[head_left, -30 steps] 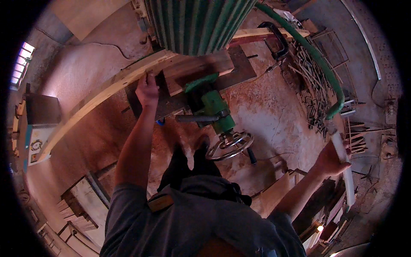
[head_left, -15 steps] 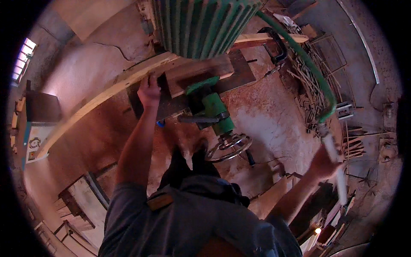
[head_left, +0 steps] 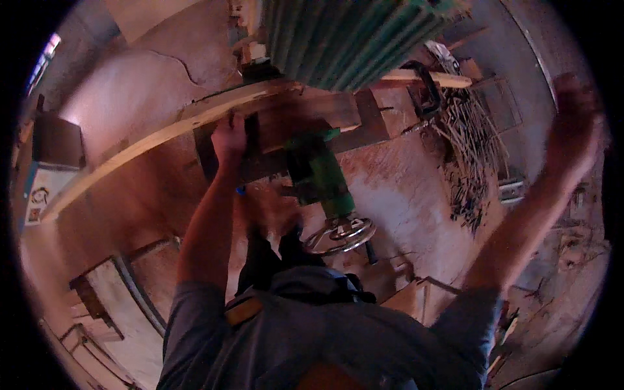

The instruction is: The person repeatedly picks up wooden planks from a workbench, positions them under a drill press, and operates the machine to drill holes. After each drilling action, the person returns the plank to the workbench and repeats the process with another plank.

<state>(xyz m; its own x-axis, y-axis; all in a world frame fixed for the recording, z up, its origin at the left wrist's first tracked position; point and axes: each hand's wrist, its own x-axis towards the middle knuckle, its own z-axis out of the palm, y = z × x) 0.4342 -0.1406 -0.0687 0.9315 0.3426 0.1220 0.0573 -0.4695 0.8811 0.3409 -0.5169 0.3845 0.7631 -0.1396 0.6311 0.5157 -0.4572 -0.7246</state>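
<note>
My left hand is at the near edge of a long, pale wooden beam, its fingers closed against the wood. The beam runs from the left, past a reddish wooden block on a dark machine table. Above hangs a ribbed green machine housing, which hides the middle of the beam. Closer to me are a green machine column and a shiny metal handwheel. My right hand is raised at the far right, dark and smeared, so its fingers and anything in them cannot be made out.
A black clamp sits at the beam's right end. Thin wood offcuts lie heaped on the floor to the right. A cabinet stands at the left, and boards lie at lower left.
My right hand has gone from the white grip of the green lever at lower right, up to the far right. The lever is out of sight now. My left hand stays at the beam.
</note>
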